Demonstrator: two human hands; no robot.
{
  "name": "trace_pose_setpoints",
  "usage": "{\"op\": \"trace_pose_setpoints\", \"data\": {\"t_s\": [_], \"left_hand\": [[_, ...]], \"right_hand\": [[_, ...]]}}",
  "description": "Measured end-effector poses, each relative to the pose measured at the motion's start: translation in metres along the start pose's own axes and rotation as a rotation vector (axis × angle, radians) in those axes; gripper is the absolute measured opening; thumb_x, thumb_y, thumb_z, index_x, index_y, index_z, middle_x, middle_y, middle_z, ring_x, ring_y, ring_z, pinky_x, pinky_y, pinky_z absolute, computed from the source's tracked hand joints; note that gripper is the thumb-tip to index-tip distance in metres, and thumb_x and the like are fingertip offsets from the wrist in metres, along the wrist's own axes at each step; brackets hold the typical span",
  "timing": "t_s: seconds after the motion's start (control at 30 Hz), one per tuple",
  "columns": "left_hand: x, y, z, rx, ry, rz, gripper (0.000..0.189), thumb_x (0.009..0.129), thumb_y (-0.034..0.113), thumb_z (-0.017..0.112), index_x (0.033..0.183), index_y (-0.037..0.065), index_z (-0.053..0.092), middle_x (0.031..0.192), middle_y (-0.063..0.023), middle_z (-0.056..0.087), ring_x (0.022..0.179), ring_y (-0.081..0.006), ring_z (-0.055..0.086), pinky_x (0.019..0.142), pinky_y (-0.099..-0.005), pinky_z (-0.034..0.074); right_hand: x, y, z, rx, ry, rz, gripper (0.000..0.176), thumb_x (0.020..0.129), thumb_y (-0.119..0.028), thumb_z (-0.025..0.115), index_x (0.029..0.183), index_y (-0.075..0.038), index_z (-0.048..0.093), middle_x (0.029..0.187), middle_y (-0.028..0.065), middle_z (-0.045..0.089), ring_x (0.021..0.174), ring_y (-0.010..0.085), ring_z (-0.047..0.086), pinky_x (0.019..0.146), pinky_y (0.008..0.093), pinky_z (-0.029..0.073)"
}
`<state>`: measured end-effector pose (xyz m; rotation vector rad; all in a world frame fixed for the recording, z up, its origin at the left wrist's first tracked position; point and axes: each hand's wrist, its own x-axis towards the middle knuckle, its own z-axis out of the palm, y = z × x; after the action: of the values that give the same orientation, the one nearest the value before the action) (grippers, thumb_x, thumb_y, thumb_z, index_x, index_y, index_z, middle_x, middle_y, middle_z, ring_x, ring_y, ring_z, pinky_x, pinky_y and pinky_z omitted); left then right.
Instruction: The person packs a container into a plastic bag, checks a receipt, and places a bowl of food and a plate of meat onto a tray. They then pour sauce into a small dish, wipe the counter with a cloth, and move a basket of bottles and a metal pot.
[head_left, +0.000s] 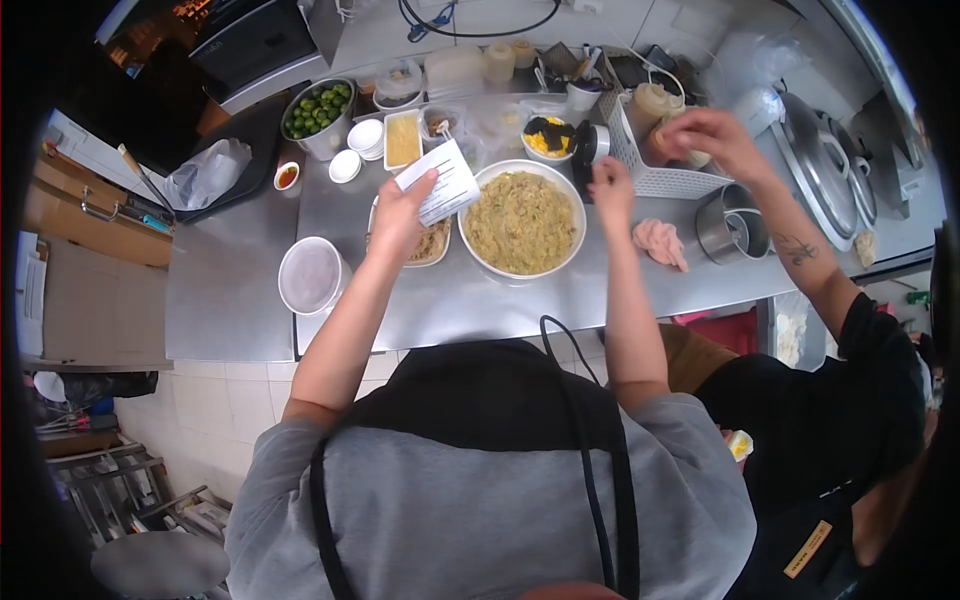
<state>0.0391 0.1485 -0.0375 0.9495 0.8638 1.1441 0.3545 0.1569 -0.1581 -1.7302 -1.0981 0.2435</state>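
My left hand (400,215) is closed on a white paper slip (442,182) with printed lines, held above the counter. Beneath it is a white tray of brownish food (428,245), partly covered by the hand. A large white bowl of yellowish fried rice (522,222) stands between my hands. Fingers bent together, my right hand (611,190) is at a black round object with a pale side (592,148); what the fingertips grip is hidden. Close by is a bowl of yellow and black food (548,137).
A co-worker's hand (712,140) reaches over a white basket of bottles (640,165) at right. A pink crumpled cloth (660,243) and metal pot (733,225) lie nearer. At left are a white tub (310,275) and a pot of green limes (318,115).
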Motion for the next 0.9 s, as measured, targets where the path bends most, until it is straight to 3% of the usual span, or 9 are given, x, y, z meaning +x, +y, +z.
{"op": "trace_pose_setpoints", "data": {"t_s": [0.07, 0.13, 0.23, 0.3, 0.47, 0.6, 0.8, 0.87, 0.9], "left_hand": [[-0.004, -0.012, -0.003, 0.011, 0.013, -0.034, 0.026, 0.082, 0.012, 0.057, 0.102, -0.005, 0.055, 0.092, -0.0094, 0.061, 0.080, -0.0144, 0.060, 0.069, -0.0253, 0.047], [-0.007, -0.023, -0.005, 0.053, 0.029, -0.061, 0.022, 0.081, 0.011, 0.058, 0.098, -0.003, 0.057, 0.089, -0.0080, 0.062, 0.078, -0.0137, 0.060, 0.069, -0.0255, 0.048], [-0.013, -0.032, -0.004, 0.041, 0.018, -0.071, 0.020, 0.081, 0.011, 0.058, 0.097, -0.002, 0.057, 0.089, -0.0075, 0.062, 0.078, -0.0134, 0.060, 0.069, -0.0254, 0.048], [-0.017, -0.034, -0.005, 0.044, 0.028, -0.079, 0.020, 0.082, 0.011, 0.057, 0.098, -0.002, 0.057, 0.089, -0.0073, 0.062, 0.078, -0.0133, 0.060, 0.069, -0.0256, 0.048], [-0.024, -0.036, -0.015, 0.012, 0.088, -0.090, 0.021, 0.082, 0.010, 0.057, 0.101, 0.000, 0.056, 0.092, -0.0064, 0.061, 0.080, -0.0131, 0.059, 0.072, -0.0266, 0.047], [-0.023, -0.042, -0.029, -0.038, 0.120, -0.114, 0.023, 0.081, 0.009, 0.058, 0.102, 0.001, 0.056, 0.093, -0.0061, 0.061, 0.083, -0.0138, 0.058, 0.074, -0.0272, 0.046], [-0.027, -0.047, -0.035, -0.060, 0.107, -0.124, 0.023, 0.080, 0.008, 0.058, 0.102, 0.002, 0.056, 0.094, -0.0062, 0.061, 0.083, -0.0141, 0.058, 0.075, -0.0274, 0.045], [-0.030, -0.049, -0.036, -0.071, 0.110, -0.128, 0.023, 0.080, 0.008, 0.058, 0.102, 0.002, 0.055, 0.094, -0.0062, 0.061, 0.083, -0.0140, 0.058, 0.075, -0.0276, 0.045], [-0.031, -0.053, -0.040, -0.081, 0.104, -0.132, 0.023, 0.081, 0.009, 0.058, 0.103, 0.001, 0.055, 0.095, -0.0065, 0.061, 0.084, -0.0145, 0.058, 0.075, -0.0279, 0.045]], "right_hand": [[0.012, 0.035, -0.003, -0.282, 0.043, 0.005, 0.029, 0.077, -0.019, 0.059, 0.104, -0.008, 0.057, 0.087, 0.0084, 0.058, 0.078, 0.0219, 0.056, 0.068, 0.0337, 0.047], [0.020, 0.029, -0.005, 0.244, -0.165, 0.662, 0.028, 0.079, -0.023, 0.057, 0.101, -0.005, 0.056, 0.089, 0.0101, 0.057, 0.072, 0.0291, 0.056, 0.059, 0.0387, 0.049], [0.043, 0.039, 0.007, 0.408, -0.268, 0.841, 0.028, 0.080, -0.026, 0.056, 0.097, -0.004, 0.056, 0.091, 0.0116, 0.056, 0.063, 0.0336, 0.056, 0.049, 0.0385, 0.048], [0.047, 0.039, 0.004, 0.500, -0.235, 0.924, 0.024, 0.080, -0.025, 0.056, 0.094, -0.005, 0.056, 0.090, 0.0132, 0.056, 0.061, 0.0329, 0.054, 0.054, 0.0365, 0.048], [-0.003, 0.039, -0.008, 1.042, -0.057, 0.656, 0.020, 0.081, -0.021, 0.057, 0.094, -0.006, 0.057, 0.086, 0.0063, 0.058, 0.067, 0.0205, 0.055, 0.063, 0.0318, 0.047], [-0.039, 0.053, -0.003, 1.199, 0.024, 0.622, 0.017, 0.082, -0.020, 0.057, 0.091, -0.006, 0.057, 0.085, 0.0030, 0.058, 0.068, 0.0139, 0.054, 0.065, 0.0284, 0.046], [-0.022, 0.078, -0.003, 0.833, -0.199, 0.797, 0.015, 0.083, -0.019, 0.056, 0.077, -0.005, 0.059, 0.070, 0.0008, 0.058, 0.053, 0.0125, 0.051, 0.049, 0.0266, 0.042], [-0.010, 0.062, -0.008, -0.095, -0.533, 0.626, 0.019, 0.083, -0.018, 0.054, 0.075, -0.003, 0.062, 0.060, -0.0004, 0.056, 0.043, 0.0104, 0.046, 0.041, 0.0251, 0.037], [-0.015, 0.075, -0.009, -0.089, -0.541, 0.623, 0.019, 0.083, -0.018, 0.054, 0.075, -0.003, 0.062, 0.060, -0.0004, 0.056, 0.043, 0.0104, 0.046, 0.041, 0.0251, 0.037]]}}
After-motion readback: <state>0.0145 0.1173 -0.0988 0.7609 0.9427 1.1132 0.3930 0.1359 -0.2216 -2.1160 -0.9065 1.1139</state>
